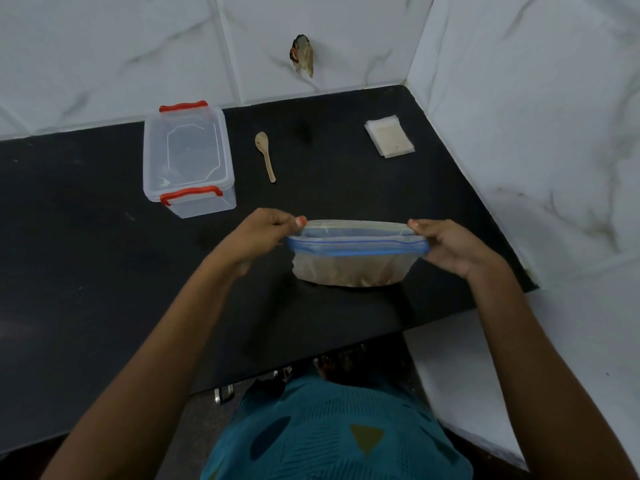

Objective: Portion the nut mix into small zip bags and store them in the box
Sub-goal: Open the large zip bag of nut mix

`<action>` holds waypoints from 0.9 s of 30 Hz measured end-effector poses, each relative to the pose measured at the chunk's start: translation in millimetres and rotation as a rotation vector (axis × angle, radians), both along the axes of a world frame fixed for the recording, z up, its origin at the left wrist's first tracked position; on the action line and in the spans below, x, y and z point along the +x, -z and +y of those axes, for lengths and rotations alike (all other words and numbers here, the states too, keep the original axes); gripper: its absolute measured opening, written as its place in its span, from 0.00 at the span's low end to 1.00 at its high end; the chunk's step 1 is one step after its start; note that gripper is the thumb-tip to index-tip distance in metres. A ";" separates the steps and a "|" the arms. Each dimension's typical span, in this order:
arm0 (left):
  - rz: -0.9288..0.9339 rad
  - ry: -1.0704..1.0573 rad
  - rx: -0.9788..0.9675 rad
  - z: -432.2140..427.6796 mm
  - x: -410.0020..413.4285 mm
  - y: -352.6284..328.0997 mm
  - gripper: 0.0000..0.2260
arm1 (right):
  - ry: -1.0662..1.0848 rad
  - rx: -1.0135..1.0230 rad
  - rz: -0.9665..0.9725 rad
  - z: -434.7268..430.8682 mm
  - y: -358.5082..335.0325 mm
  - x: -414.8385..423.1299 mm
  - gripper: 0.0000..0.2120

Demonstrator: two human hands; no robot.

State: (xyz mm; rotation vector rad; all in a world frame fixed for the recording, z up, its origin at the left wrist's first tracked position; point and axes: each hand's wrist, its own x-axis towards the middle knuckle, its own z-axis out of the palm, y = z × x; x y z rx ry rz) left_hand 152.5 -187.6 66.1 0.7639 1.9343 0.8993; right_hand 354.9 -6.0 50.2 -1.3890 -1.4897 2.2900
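Both hands hold one large zip bag [353, 258] of nut mix, standing on the black counter [86, 237] between them. Left hand [263, 237] pinches the bag's left top corner, thumb and fingers curled onto the rim. Right hand [446, 244] pinches the right top corner the same way. Bag mouth is spread wide between the two hands, blue zip strip [360, 245] on the near side, brownish nut mix [346, 275] in the bottom. Clear lidded box [188, 157] with red clips sits beyond the left hand, apart from it, lid on. Wooden spoon [266, 155] lies just right of the box, beyond the gap between the hands. Stack of small zip bags [389, 136] lies flat beyond the right hand, near the tiled wall corner [419, 64].
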 end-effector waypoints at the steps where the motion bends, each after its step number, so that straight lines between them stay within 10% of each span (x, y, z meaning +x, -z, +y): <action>1: -0.166 -0.083 -0.008 0.4 1.3 4.1 0.10 | 0.075 -0.104 0.059 -0.1 3.5 -0.2 0.07; 5: -0.744 -0.397 0.120 1.3 4.3 14.7 0.07 | 0.108 -0.254 0.200 -8.0 8.2 -3.1 0.05; 8: -0.876 -0.405 0.212 0.1 2.7 10.2 0.08 | 0.091 -0.219 0.215 0.0 10.9 1.7 0.28; 11: -0.959 -0.411 0.223 2.4 -1.3 1.7 0.12 | 0.087 -0.098 0.138 5.9 1.5 -2.2 0.04; 20: -0.663 -0.498 0.136 9.5 0.7 -2.6 0.08 | -0.007 0.518 -0.224 -5.0 -13.6 -22.7 0.08; 27: -0.725 -0.623 0.215 4.4 1.6 1.4 0.05 | 0.140 0.194 -0.103 -8.4 -15.2 -24.4 0.06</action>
